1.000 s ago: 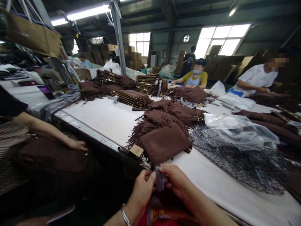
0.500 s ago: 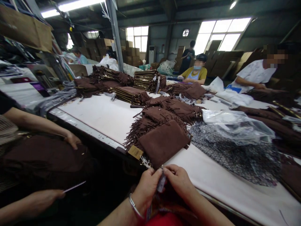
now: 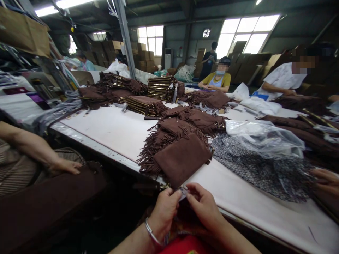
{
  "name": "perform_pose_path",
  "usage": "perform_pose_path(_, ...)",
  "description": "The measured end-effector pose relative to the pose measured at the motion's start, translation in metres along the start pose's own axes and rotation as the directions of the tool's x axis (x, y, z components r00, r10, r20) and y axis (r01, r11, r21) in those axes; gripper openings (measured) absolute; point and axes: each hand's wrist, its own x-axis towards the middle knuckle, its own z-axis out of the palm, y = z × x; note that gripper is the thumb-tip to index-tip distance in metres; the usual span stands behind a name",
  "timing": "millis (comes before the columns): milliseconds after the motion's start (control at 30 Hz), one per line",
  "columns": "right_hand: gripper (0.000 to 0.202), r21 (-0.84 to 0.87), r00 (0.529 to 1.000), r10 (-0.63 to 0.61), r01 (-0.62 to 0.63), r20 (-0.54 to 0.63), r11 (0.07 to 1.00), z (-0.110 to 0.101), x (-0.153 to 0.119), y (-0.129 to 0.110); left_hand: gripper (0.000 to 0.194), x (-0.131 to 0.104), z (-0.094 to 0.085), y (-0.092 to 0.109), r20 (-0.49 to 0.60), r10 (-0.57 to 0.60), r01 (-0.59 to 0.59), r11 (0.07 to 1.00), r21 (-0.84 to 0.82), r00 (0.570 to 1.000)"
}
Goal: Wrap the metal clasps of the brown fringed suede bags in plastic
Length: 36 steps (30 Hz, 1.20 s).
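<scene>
A flat brown pouch [image 3: 183, 158] lies on a heap of fringed brown bags [image 3: 173, 128] at the table's near edge. Just below its lower corner, my left hand [image 3: 166, 208], with a silver bangle at the wrist, pinches a small clear plastic piece [image 3: 182, 193] beside a metal clasp [image 3: 166, 186]. My right hand [image 3: 202, 203] is at the other side of the same plastic, its thumb and forefinger bent close to it; whether they grip it is hard to see.
Across the white table [image 3: 106, 128] are stacked brown bags with gold edges [image 3: 162, 88]. Speckled cloth [image 3: 259, 169] under clear plastic [image 3: 265, 135] lies to the right. At left, a person's hand [image 3: 66, 165] holds brown material. Another hand [image 3: 327, 180] shows at the right edge.
The tan tag and white string near the pouch's corner no longer show. The clear plastic has moved up slightly between my hands. A person's hand has appeared at the right edge.
</scene>
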Motion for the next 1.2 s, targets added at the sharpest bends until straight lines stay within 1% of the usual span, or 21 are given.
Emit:
perform_pose_path(33,0.026,-0.033,0.993,-0.121,0.121,-0.002,0.992,-0.003,-0.002,0.001,0.029,0.0,0.0,0.002,0.007,-0.006,0.006,1.0,-0.007,1.0)
perform_pose_path(67,0.029,-0.085,0.969,-0.246,0.247,0.018,0.965,-0.006,-0.003,0.002,0.029,0.0,0.0,0.003,0.014,-0.013,0.013,1.0,-0.019,1.0)
perform_pose_path(133,0.031,-0.195,0.894,-0.435,0.447,0.103,0.873,-0.012,-0.002,0.002,0.028,0.001,-0.001,0.003,0.029,-0.017,0.018,0.999,-0.037,0.999)
perform_pose_path(167,0.031,-0.236,0.862,-0.486,0.507,0.144,0.829,-0.015,0.0,0.002,0.028,0.003,-0.002,0.002,0.032,-0.009,0.01,0.999,-0.033,0.999)
perform_pose_path(233,0.028,-0.303,0.831,-0.522,0.556,0.192,0.774,-0.019,0.005,-0.001,0.027,0.005,-0.004,0.0,0.037,0.025,-0.026,0.999,0.022,0.999)
perform_pose_path(300,0.026,-0.352,0.823,-0.525,0.567,0.217,0.745,-0.021,0.011,-0.005,0.025,0.007,-0.007,-0.001,0.044,0.088,-0.093,0.987,0.131,0.995)
perform_pose_path(367,0.025,-0.402,0.808,-0.529,0.588,0.258,0.702,-0.02,0.016,-0.009,0.025,0.007,-0.009,0.0,0.061,0.186,-0.195,0.946,0.258,0.981)
perform_pose_path(467,0.022,-0.49,0.78,-0.531,0.623,0.331,0.609,-0.017,0.022,-0.015,0.028,0.004,-0.013,0.002,0.087,0.341,-0.346,0.847,0.403,0.936)
perform_pose_path(533,0.02,-0.512,0.779,-0.514,0.624,0.358,0.59,-0.015,0.025,-0.017,0.028,0.001,-0.015,0.001,0.094,0.392,-0.389,0.8,0.456,0.915)
perform_pose_path(600,0.017,-0.49,0.809,-0.479,0.587,0.34,0.645,-0.013,0.027,-0.018,0.027,-0.001,-0.017,0.0,0.108,0.415,-0.413,0.774,0.48,0.903)
perform_pose_path(633,0.015,-0.472,0.838,-0.451,0.546,0.307,0.692,-0.012,0.027,-0.018,0.028,-0.001,-0.017,-0.001,0.119,0.421,-0.422,0.763,0.489,0.899)
perform_pose_path(700,0.008,-0.439,0.912,-0.357,0.411,0.204,0.799,-0.01,0.027,-0.019,0.029,-0.002,-0.017,-0.003,0.122,0.426,-0.425,0.747,0.511,0.896)
perform_pose_path(767,0.004,-0.391,0.971,-0.217,0.241,0.104,0.888,-0.007,0.027,-0.02,0.032,-0.002,-0.016,-0.005,0.104,0.43,-0.415,0.738,0.531,0.897)
perform_pose_path(867,0.014,-0.239,0.998,-0.009,0.025,0.067,0.971,-0.008,0.026,-0.02,0.035,-0.001,-0.014,-0.004,0.11,0.447,-0.433,0.732,0.525,0.888)
perform_pose_path(933,0.022,-0.159,0.994,0.091,-0.081,0.059,0.984,-0.011,0.027,-0.019,0.034,-0.001,-0.014,0.0,0.132,0.457,-0.455,0.725,0.517,0.879)
perform_pose_path(967,0.025,-0.158,0.993,0.11,-0.103,0.038,0.982,-0.014,0.027,-0.019,0.034,-0.002,-0.014,0.002,0.14,0.461,-0.461,0.717,0.523,0.876)
perform_pose_path(1000,0.025,-0.185,0.996,0.092,-0.089,0.006,0.979,-0.017,0.028,-0.02,0.033,-0.002,-0.015,0.005,0.148,0.465,-0.466,0.706,0.533,0.873)
perform_pose_path(1033,0.024,-0.237,0.999,0.025,-0.03,-0.023,0.971,-0.021,0.029,-0.021,0.034,-0.003,-0.016,0.009,0.158,0.469,-0.473,0.692,0.545,0.869)
perform_pose_path(1067,0.023,-0.309,0.996,-0.083,0.067,-0.038,0.949,-0.025,0.03,-0.023,0.035,-0.004,-0.017,0.014,0.172,0.471,-0.48,0.679,0.555,0.865)
perform_pose_path(1133,0.033,-0.476,0.947,-0.322,0.282,-0.002,0.833,-0.033,0.035,-0.03,0.037,-0.007,-0.02,0.027,0.211,0.465,-0.495,0.655,0.57,0.86)
perform_pose_path(1200,0.048,-0.62,0.891,-0.446,0.395,0.08,0.678,-0.04,0.043,-0.037,0.039,-0.011,-0.022,0.043,0.262,0.447,-0.508,0.626,0.592,0.856)
